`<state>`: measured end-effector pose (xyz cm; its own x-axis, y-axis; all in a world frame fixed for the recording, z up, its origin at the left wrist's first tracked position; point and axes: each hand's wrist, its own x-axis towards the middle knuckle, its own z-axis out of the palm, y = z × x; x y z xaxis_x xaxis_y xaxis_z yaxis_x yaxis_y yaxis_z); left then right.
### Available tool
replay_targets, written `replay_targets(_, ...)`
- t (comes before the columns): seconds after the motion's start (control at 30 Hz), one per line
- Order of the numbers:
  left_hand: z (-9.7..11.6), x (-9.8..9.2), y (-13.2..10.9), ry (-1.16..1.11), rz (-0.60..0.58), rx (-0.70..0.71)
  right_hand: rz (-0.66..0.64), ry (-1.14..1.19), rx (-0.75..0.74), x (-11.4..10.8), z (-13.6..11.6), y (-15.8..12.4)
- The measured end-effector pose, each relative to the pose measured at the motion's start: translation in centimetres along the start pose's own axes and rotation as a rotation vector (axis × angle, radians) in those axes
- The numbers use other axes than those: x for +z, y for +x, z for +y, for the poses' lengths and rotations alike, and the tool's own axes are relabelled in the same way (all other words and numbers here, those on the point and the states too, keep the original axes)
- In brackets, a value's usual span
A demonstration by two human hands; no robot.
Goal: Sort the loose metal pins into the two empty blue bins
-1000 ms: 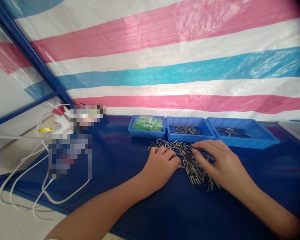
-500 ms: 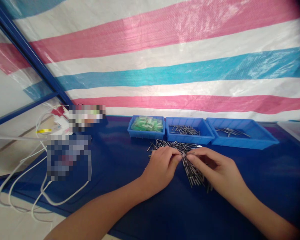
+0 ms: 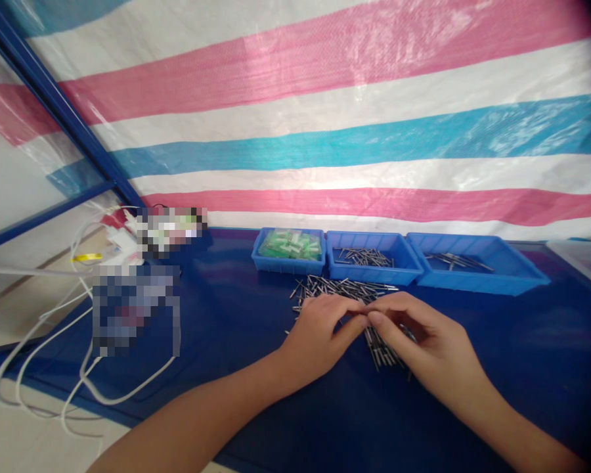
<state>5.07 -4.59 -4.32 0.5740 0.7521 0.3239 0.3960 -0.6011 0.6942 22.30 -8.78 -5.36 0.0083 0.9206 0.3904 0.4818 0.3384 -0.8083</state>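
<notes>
1. Your left hand [image 3: 315, 338] had its thumb and forefinger pressed together, and your right hand [image 3: 428, 335] met it tip to tip, its thumb and forefinger pinched likewise. Between them they seemed to grip a slim rod, though your fingertips hid nearly all of it.
2. The metal rods [image 3: 345, 287] lay in a loose pile on the bench [image 3: 226, 295], spread from just near of the left tray [image 3: 288, 265] and middle tray [image 3: 379, 270] to beneath and between your hands.
3. Each rod looked light, stiff and hard to damage; smooth metal probably made it slippery and apt to roll. Mid-shaft was likely your best hold, though crossed neighbours could have snagged it.
4. The rods were thin, straight and grey, with bright glints. More pieces [image 3: 367, 256] lay in the middle tray, and a few long pins [image 3: 458, 261] in the right tray [image 3: 487, 280].
5. Green packets [image 3: 290, 246] filled the left tray, shiny like plastic film and probably soft.
6. The trays were ribbed blue plastic, the bench smooth and glossy, the far striped sheet [image 3: 325, 151] woven and creased.
</notes>
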Motion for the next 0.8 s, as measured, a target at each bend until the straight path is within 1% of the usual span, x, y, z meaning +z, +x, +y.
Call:
replay_targets(0.13,-0.2,0.0,0.2,-0.033,0.005,0.008,-0.011,-0.003,-0.056,-0.1,-0.3,0.0)
replay_targets(0.3,-0.3,-0.5,0.3,-0.099,0.074,0.041,-0.037,0.021,-0.096,-0.6,-0.3,0.4)
replay_targets(0.37,-0.3,-0.9,0.3,-0.092,0.106,0.034,-0.056,0.021,-0.079,-0.9,-0.3,0.5)
replay_targets(0.47,-0.3,-1.2,0.3,-0.083,0.137,0.015,-0.145,0.005,-0.034,-1.0,-0.3,0.7)
replay_targets(0.53,-0.3,-1.4,0.3,-0.072,0.132,-0.005,-0.172,0.022,0.035,-1.1,0.0,0.8)
replay_targets(0.57,-0.4,-1.4,0.3,-0.054,0.119,-0.014,-0.146,0.044,0.093,-1.2,0.3,1.0)
replay_targets(0.6,-0.5,-1.5,0.3,-0.019,0.098,-0.022,-0.086,0.079,0.164,-1.3,0.6,1.2)
replay_targets(0.67,-0.7,-1.6,0.2,0.103,0.039,-0.024,0.105,0.206,0.31,-1.9,1.5,1.8)
replay_targets(0.73,-0.9,-1.7,0.1,0.268,-0.018,-0.018,0.314,0.391,0.415,-2.9,2.4,2.6)
replay_targets(0.77,-1.0,-1.7,0.1,0.35,-0.038,-0.015,0.389,0.483,0.449,-3.6,2.8,3.0)
replay_targets(0.8,-1.1,-1.8,0.0,0.422,-0.053,-0.012,0.433,0.552,0.487,-4.3,3.2,3.4)
